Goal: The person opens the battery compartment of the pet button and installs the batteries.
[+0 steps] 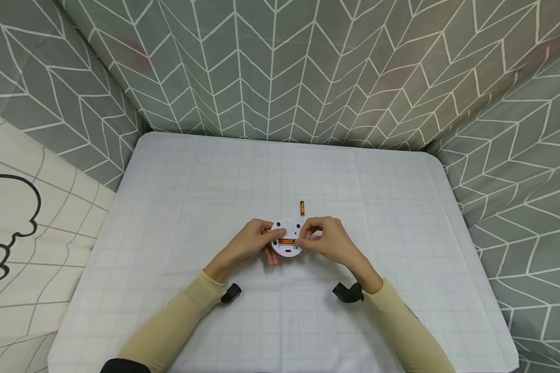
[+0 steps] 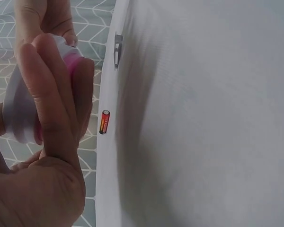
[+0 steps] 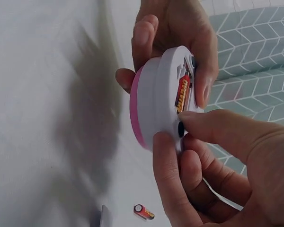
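While two pale yellow sleeves (image 1: pixel 170 318) are lying at 8 and 4 o'clock, each with a black piece (image 1: pixel 348 293) showing beside its wrist, a person's bare hands are meeting over a white-covered table (image 1: pixel 205 181). Between them, a round white device (image 1: pixel 291 227) with a pink underside (image 3: pixel 137 113) is being held with its dotted face up. At its 9 o'clock, the left hand (image 1: pixel 254 239) is gripping the edge, thumb on top and fingers beneath. At its 3 o'clock, the right hand (image 1: pixel 330 241) is pinching the rim, its thumb touching the end of a red-and-black battery (image 1: pixel 287 241), which is lying in an open slot. Toward 1 o'clock, just beyond the device, a loose battery (image 1: pixel 302 208) is lying on the table. Farther off, at 12 o'clock, a grey-green curtain (image 1: pixel 280 72) with white chevron lines is hanging past the table's far edge.
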{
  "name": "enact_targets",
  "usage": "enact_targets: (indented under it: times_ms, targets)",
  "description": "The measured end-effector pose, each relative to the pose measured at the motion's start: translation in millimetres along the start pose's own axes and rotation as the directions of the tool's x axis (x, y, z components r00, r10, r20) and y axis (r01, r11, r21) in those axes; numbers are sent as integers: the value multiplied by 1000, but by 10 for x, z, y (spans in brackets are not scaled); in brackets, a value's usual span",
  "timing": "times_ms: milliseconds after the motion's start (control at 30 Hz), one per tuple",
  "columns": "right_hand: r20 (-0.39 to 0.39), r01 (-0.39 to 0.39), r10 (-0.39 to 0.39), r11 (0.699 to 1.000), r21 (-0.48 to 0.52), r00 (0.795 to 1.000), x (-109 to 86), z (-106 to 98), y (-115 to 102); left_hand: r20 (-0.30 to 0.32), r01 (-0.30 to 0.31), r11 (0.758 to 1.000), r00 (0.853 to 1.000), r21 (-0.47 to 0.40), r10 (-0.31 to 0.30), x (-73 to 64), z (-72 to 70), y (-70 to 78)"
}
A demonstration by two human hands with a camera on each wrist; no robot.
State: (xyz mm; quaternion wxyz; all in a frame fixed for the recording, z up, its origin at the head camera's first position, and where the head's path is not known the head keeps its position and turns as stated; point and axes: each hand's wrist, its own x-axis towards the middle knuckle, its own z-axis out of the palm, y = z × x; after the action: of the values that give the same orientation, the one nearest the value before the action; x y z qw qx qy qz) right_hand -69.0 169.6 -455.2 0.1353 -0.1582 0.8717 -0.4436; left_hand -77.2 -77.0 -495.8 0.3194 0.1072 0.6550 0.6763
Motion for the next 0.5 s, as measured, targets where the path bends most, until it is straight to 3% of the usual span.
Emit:
enact_targets:
  times_ms: [267, 500]
  targets:
    - [5, 6, -7, 1000, 12, 1000, 6, -13, 36, 13, -3, 1000, 1000, -19, 4, 24, -39, -43]
    - [39, 55, -56, 998, 34, 998, 16, -98, 67, -8, 21, 999, 1000, -37, -21, 18, -67, -55]
